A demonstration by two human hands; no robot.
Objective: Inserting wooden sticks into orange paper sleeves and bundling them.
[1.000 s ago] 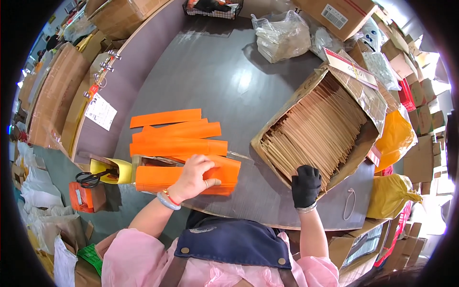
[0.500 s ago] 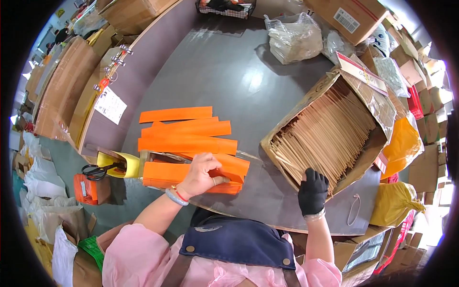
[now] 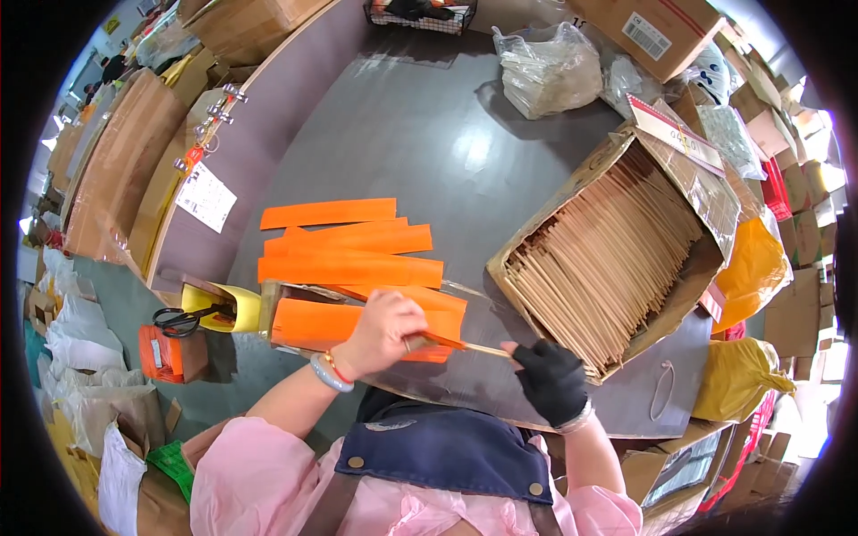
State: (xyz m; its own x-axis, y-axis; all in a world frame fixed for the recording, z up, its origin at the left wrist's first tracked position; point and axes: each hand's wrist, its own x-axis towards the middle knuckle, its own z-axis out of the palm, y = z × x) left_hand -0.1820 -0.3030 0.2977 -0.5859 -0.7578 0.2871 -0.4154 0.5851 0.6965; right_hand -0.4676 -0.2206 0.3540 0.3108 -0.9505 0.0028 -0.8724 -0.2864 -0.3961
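Note:
Fingers closed, my left hand (image 3: 382, 329) pinches the edge of an orange strip (image 3: 315, 324) at the table's front edge. My right hand (image 3: 550, 382), in a black glove with bare fingertips, grips a thin wooden stick (image 3: 487, 349). The stick's left end meets the orange strip by my left fingers; whether it lies inside or against it I cannot tell. Several more orange strips (image 3: 349, 271) lie flat beyond my left hand. Right of them, an open cardboard box (image 3: 527, 314) holds a dense pile of wooden sticks (image 3: 608, 259).
Black scissors (image 3: 179, 322) sit in a yellow holder (image 3: 248, 313) at the table's left edge. A clear plastic bag (image 3: 550, 71) and a wire basket (image 3: 420, 16) stand at the back. A rubber band (image 3: 661, 391) lies at the right. Stacked cartons (image 3: 116, 170) flank the table.
My right hand has moved left from the box with a stick, bringing it to the orange strip. My left hand has lifted the strip's edge slightly.

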